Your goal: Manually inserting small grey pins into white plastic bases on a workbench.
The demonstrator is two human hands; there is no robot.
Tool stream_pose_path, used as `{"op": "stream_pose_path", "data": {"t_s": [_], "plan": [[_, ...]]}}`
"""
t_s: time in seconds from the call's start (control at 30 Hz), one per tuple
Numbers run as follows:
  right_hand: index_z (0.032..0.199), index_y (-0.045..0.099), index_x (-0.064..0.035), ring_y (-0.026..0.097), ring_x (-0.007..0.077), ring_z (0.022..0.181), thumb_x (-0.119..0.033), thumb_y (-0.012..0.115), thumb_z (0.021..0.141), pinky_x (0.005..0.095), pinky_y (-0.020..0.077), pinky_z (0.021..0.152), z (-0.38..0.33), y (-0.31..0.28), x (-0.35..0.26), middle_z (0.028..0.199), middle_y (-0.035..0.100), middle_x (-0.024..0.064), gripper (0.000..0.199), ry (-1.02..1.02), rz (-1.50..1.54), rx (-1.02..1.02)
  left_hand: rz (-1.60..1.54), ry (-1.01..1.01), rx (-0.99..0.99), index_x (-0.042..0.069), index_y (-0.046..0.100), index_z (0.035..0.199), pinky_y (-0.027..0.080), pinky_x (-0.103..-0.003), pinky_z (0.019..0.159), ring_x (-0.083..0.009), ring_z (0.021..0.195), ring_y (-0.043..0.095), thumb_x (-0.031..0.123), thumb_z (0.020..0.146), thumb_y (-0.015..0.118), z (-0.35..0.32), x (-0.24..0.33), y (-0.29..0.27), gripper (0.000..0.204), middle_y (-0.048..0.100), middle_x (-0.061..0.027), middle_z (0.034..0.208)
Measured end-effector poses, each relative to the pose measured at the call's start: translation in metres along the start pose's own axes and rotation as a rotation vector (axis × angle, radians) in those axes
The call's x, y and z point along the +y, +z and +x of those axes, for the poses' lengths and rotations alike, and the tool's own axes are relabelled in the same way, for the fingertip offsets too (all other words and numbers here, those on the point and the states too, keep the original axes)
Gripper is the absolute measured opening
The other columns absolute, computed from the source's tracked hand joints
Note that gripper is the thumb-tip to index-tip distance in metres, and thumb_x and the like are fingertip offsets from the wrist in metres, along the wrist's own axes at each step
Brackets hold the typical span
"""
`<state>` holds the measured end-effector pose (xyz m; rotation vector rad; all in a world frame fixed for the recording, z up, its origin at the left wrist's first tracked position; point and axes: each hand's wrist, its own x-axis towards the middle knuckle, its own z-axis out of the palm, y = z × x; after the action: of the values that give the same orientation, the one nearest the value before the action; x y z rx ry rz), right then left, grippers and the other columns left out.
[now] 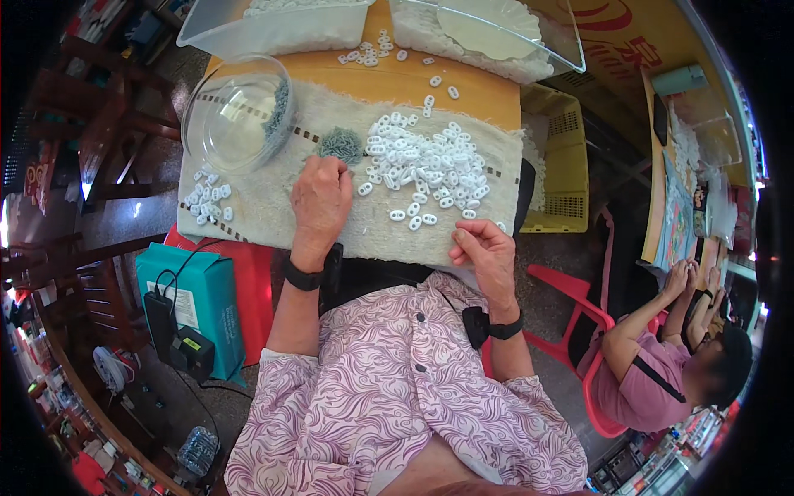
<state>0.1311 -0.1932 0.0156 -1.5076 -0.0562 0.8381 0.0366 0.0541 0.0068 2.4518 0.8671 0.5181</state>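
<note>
My left hand (321,201) is curled with its fingertips at the near edge of a small heap of grey-green bits (341,144). Its fingers are closed, and what they hold, if anything, is hidden. On the right, my right hand (488,252) hovers by the cloth's front edge, thumb pressed to the forefinger; anything in that pinch is too small to make out. Between and beyond my hands spreads a big pile of white oval pieces (430,157), each with two dark holes. A smaller group of white pieces (208,201) lies at the cloth's left.
A clear round bowl (198,136) with grey-green bits stands on the pale cloth (289,194). Two clear bins (281,37) of white pieces line the table's far side. A yellow crate (566,165) and red chair (571,306) are at right, near a seated person (645,368).
</note>
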Motion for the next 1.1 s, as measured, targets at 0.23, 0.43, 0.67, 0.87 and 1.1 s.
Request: {"op": "stream_pose_path", "data": {"t_s": [0.23,0.43,0.67,0.87,1.1], "plan": [[0.099,0.061,0.0018,0.06,0.0068,0.062,-0.006,0.062,0.088,0.0184,0.0488,0.053,-0.004,0.005,-0.003,0.074,0.064,0.003,0.013,-0.015,-0.029,0.011,-0.241,-0.025,0.041,0.002,0.059,0.086,0.049,-0.037,0.059,-0.0264,0.067,0.06,0.002,0.079,0.06,-0.003,-0.007,0.002,0.007,0.06,-0.0126,0.076],[0.099,0.061,0.0016,0.061,0.0067,0.062,-0.006,0.061,0.088,0.0184,0.0488,0.053,0.0,0.011,-0.007,0.074,0.064,0.0031,0.013,-0.069,-0.142,0.032,-0.996,-0.355,-0.191,-0.003,0.059,0.096,0.052,-0.023,0.057,-0.0095,0.063,0.059,0.001,0.087,0.058,-0.008,0.008,-0.012,0.009,0.061,-0.0031,0.078],[0.097,0.061,0.0022,0.062,0.0069,0.062,-0.006,0.061,0.088,0.0192,0.049,0.052,0.005,0.027,-0.009,0.074,0.064,0.0038,0.011,-0.102,-0.201,-0.01,-1.387,-0.49,-0.432,-0.004,0.06,0.102,0.056,-0.026,0.06,-0.0095,0.065,0.061,0.004,0.091,0.056,-0.018,0.022,-0.01,0.014,0.062,-0.0065,0.084],[0.095,0.061,0.003,0.062,0.0072,0.061,-0.005,0.061,0.088,0.0194,0.0482,0.051,0.013,0.03,-0.008,0.075,0.064,0.0045,0.01,-0.146,-0.262,0.005,-1.532,-0.559,-0.561,-0.003,0.059,0.103,0.057,-0.027,0.061,-0.0097,0.067,0.061,0.007,0.092,0.056,-0.032,0.019,0.001,0.015,0.063,-0.0072,0.086],[0.094,0.062,0.0018,0.061,0.0069,0.059,-0.004,0.061,0.087,0.0196,0.0478,0.05,0.012,0.031,-0.005,0.075,0.063,0.0037,0.009,-0.16,-0.334,0.01,-1.564,-0.571,-0.547,-0.003,0.06,0.102,0.058,-0.028,0.062,-0.0109,0.069,0.062,0.006,0.092,0.056,-0.039,0.022,0.007,0.014,0.064,-0.0087,0.088]]}}
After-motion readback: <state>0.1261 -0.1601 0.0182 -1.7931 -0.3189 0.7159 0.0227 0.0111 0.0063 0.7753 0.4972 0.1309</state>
